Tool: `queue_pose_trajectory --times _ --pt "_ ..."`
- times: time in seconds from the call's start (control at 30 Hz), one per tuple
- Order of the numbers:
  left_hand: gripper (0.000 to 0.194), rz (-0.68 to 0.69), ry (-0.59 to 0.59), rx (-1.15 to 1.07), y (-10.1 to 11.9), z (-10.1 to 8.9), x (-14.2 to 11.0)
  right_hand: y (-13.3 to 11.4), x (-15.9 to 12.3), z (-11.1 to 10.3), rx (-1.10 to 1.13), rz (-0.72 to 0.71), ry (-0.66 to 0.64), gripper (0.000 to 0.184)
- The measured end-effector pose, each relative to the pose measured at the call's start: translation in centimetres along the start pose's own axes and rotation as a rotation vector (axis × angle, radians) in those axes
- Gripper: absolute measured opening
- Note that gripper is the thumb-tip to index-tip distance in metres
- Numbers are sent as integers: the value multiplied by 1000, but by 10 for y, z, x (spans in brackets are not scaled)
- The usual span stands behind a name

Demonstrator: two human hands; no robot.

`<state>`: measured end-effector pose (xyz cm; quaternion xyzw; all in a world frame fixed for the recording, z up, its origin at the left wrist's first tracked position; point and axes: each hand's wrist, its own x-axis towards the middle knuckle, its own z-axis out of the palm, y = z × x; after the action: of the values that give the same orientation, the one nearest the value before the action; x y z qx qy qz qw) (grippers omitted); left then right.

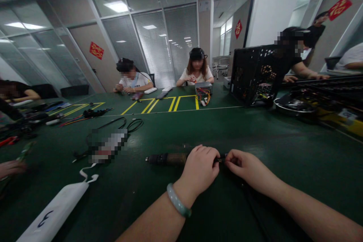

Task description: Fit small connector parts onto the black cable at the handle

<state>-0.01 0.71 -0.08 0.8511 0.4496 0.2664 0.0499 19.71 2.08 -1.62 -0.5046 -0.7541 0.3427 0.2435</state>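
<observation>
An electric screwdriver [170, 159] with a dark, cylindrical body lies across the green table, its metal tip pointing left. My left hand [200, 168], with a pale green bangle at the wrist, is wrapped over its rear part and hides that section. Close beside it, my right hand [243, 164] is closed in a pinch at the tool's right end, on what looks like the plug of a black cable [253, 210]. The cable trails down toward the front edge. Fingers cover most of the joint, so I cannot tell whether plug and tool are connected.
A white power bank-like case [56, 211] marked 3 lies front left, near a blurred packet [112, 145] and black cable. Another person's hand [13, 169] works at the left edge. A black computer case [246, 75] stands back right. People sit opposite, near a power supply [203, 87].
</observation>
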Motion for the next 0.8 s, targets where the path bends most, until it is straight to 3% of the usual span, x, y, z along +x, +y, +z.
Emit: queue_pose_trajectory --times 0.3,0.6,0.8 --pt "14 76 -12 2 -4 3 0 -2 -1 -1 17 -1 -14 13" --pt "10 -4 -3 -1 -1 1 1 -4 -1 -1 21 14 -25 15" --pt "10 24 -24 11 1 -2 0 -5 -1 -3 2 16 -20 14"
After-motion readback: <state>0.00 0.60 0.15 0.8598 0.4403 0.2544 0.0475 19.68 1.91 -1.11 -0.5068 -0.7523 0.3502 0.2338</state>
